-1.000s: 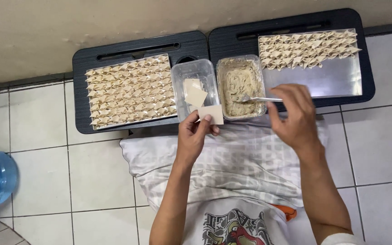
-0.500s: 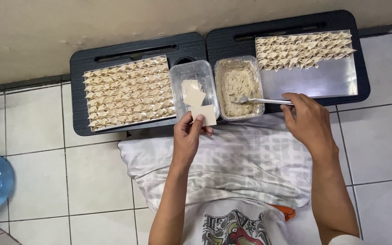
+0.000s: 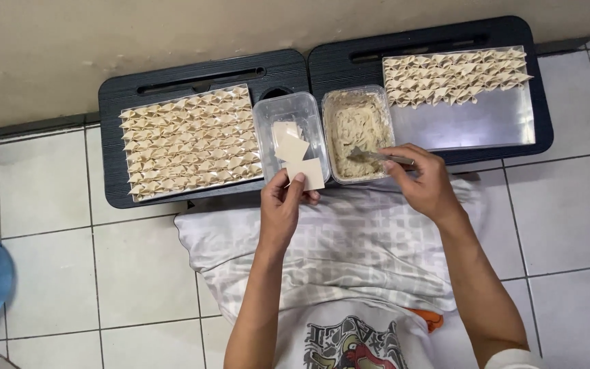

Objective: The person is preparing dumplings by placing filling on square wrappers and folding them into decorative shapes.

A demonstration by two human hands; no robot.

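Wrapper (image 3: 306,173) pinched in raised left hand (image 3: 283,205), right hand (image 3: 426,179) grasping spoon (image 3: 377,156), seemingly in filling (image 3: 356,130)

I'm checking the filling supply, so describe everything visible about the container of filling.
The container of filling is a clear, rectangular plastic tub with rounded corners and no lid. It stands upright on the right black tray, beside the wrapper tub on its left and the metal sheet on its right. A pale beige, lumpy paste covers its inside. The metal spoon in the right hand dips into the paste near the front edge.
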